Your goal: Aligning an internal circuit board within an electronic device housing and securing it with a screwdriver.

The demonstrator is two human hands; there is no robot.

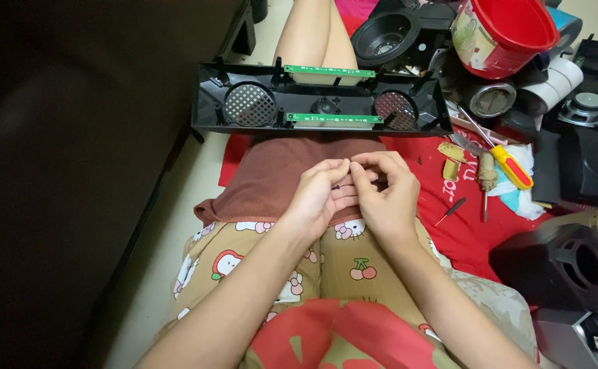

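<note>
1. The left hand [319, 195] and right hand [384, 191] are meeting over the lap, fingertips pinching together on a tiny dark part [336, 186].
2. A black speaker panel [319, 102] with two round grilles is lying across the knees, just beyond the hands.
3. A yellow-handled screwdriver [507, 164] is resting on the red cloth [463, 219], to the right.

Home floor serving as makeshift electronics repair spot. Person sitting on pale tiled floor [176, 225], wearing cartoon-print pyjama shorts [353, 263]. Long black plastic speaker housing with green circuit boards [321, 104] lying across legs. Loose black speaker cone [384, 35], yellow-and-red-handled screwdriver [507, 162], red cloth [463, 219], red plastic tub [500, 31] crowding around.
</note>
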